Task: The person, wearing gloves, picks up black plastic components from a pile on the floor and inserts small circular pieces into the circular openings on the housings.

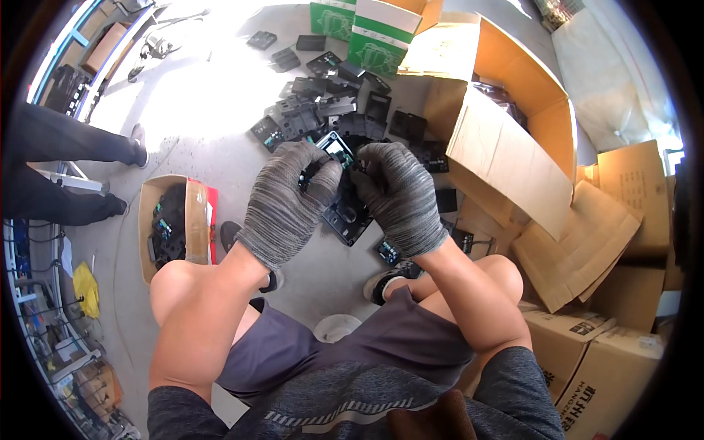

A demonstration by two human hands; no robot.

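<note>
Both my hands wear grey knitted gloves. My left hand [290, 202] is closed on a small black electronic module with a green circuit board [336, 147], its fingers wrapped round the lower left side. Close against the module's right edge, my right hand [402, 198] has its fingers curled and pressed together; what they grip is hidden. Below and between my hands, a black plastic casing [348, 221] shows near the floor. Beyond my hands lies a loose pile of black plastic casings [323, 106], some showing circuit boards. Another board piece [387, 251] lies by my right shoe.
At my left stands an open cardboard box [196, 220] with black parts inside. A large open carton [506, 154] stands right of the pile, with flattened cardboard [579, 246] nearer me. Green-and-white boxes [380, 40] stand at the back. Another person's legs [81, 139] are at far left, beside shelving.
</note>
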